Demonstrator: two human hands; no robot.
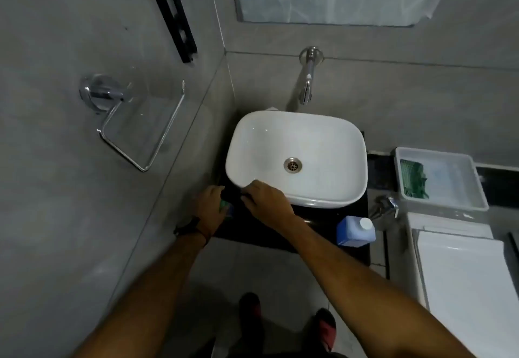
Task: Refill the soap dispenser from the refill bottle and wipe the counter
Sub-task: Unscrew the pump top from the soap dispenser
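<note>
Both hands meet at the front-left corner of the black surface (280, 234), just below the white basin (297, 158), at about 9 o'clock from the view's centre. The left hand (210, 209) curls around the dispenser (226, 206), of which only a sliver of green and blue shows between the fingers and a dark top beside them. The right hand (266, 203) reaches across from 4 o'clock, its fingers bent down over that dark top; whether they pinch it or merely rest on it cannot be told. A dark band sits on the left wrist.

The refill bottle (355, 231), blue with a white cap, stands upright on the surface's front-right corner, at 3 o'clock from the hands and well apart from them, with its cap on.

A chrome tap (307, 82) juts from the wall at 12 o'clock above the basin. To the basin's right, at 3 o'clock, a clear tub (438, 178) holds a green cloth (414, 179) against its left wall. Below the tub lies a white toilet lid (463, 282). On the left wall, at 10 o'clock, hangs a chrome ring holder (134, 121). The person's shoes show on the floor at 6 o'clock.
</note>
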